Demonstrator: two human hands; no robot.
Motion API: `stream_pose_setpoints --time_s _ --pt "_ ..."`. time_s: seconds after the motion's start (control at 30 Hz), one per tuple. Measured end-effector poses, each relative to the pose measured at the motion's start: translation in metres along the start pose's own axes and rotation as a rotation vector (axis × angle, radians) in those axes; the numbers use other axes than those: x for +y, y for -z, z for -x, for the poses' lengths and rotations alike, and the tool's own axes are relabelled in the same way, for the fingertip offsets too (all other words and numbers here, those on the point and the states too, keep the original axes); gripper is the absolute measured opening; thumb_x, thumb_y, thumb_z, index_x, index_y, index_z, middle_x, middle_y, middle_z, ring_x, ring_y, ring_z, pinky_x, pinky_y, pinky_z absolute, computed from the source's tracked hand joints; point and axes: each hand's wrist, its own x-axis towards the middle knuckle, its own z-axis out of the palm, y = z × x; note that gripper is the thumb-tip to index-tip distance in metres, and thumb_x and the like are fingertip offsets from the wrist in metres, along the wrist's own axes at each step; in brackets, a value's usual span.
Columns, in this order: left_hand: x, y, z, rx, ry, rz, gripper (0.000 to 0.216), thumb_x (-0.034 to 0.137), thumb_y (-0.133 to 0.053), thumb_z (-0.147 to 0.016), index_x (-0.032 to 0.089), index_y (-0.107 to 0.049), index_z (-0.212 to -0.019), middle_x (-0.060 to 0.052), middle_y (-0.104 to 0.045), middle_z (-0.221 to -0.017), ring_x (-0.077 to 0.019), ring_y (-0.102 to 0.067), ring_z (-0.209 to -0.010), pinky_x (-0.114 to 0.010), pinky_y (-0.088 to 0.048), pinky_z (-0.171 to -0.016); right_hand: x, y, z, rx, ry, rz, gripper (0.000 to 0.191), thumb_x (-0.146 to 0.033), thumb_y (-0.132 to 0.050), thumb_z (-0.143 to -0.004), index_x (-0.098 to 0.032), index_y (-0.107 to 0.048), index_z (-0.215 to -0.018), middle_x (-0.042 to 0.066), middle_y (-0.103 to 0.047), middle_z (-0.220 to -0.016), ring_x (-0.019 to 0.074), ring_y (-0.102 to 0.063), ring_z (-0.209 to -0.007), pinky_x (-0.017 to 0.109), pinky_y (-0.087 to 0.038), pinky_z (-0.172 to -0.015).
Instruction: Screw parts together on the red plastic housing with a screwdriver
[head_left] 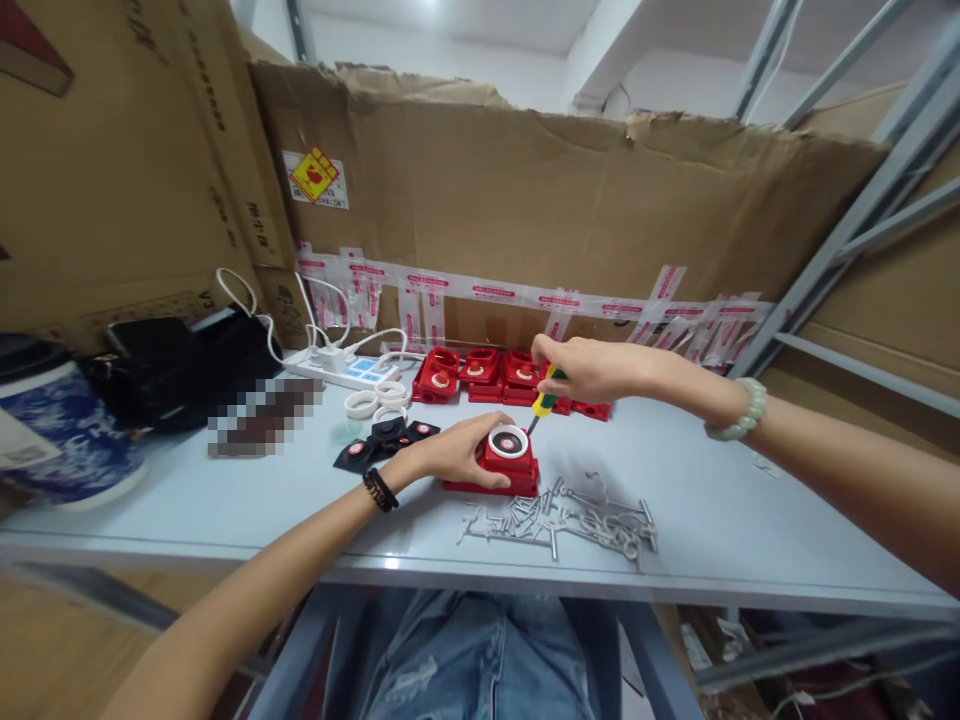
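Observation:
My left hand (461, 452) is wrapped round a red block-shaped part (517, 482) that carries a white ring (495, 442) with a black centre. In my right hand (566, 362) is a screwdriver (545, 400) with a yellow and green handle. Its shaft points down at the far right edge of the red part; whether the tip sits on a screw is too small to tell. Metal screws and rods (529, 515) lie in a loose heap just in front of the part. Behind it stands a row of similar red parts (480, 370).
Several white rings (363, 404) and black pieces (390, 430) lie left of my hands. Further back is a white power strip (352, 372) with cables. A blue-patterned cup (71, 440) and a black bag (202, 370) stand at the left. A cardboard wall (525, 210) closes the back.

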Motion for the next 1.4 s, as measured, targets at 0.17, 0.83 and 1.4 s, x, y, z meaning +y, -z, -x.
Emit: stream_pose_setpoints --time_s 0.17,0.83,1.4 --pt "0.000 0.001 0.000 0.022 -0.008 0.003 0.063 0.041 -0.072 -0.066 0.021 -0.044 -0.119 -0.007 -0.056 -0.115 -0.0242 -0.055 -0.102 -0.034 -0.044 -0.089 0.002 -0.011 -0.014 0.102 -0.298 0.191 0.043 -0.049 -0.044 -0.086 -0.013 -0.061 -0.071 0.016 -0.063 -0.069 0.0233 -0.059 -0.062 0.031 -0.034 -0.049" --pt "-0.001 0.002 0.000 0.021 -0.008 -0.017 0.065 0.043 -0.071 -0.065 0.020 -0.044 -0.119 -0.008 -0.056 -0.115 -0.0260 -0.055 -0.103 -0.036 -0.043 -0.090 0.003 -0.010 0.000 0.014 0.301 -0.045 0.043 -0.009 -0.049 -0.076 -0.017 -0.046 -0.119 0.018 -0.043 -0.135 0.0299 -0.031 -0.133 0.041 -0.035 -0.099" --pt "0.002 0.002 0.000 -0.001 0.014 0.022 0.065 0.041 -0.070 -0.067 0.022 -0.042 -0.123 -0.008 -0.055 -0.118 -0.0247 -0.054 -0.104 -0.037 -0.042 -0.092 0.019 -0.024 0.002 0.257 0.088 -0.314 0.013 -0.023 -0.046 -0.077 -0.017 -0.047 -0.088 0.005 -0.049 -0.087 0.0115 -0.046 -0.063 0.026 -0.039 -0.057"
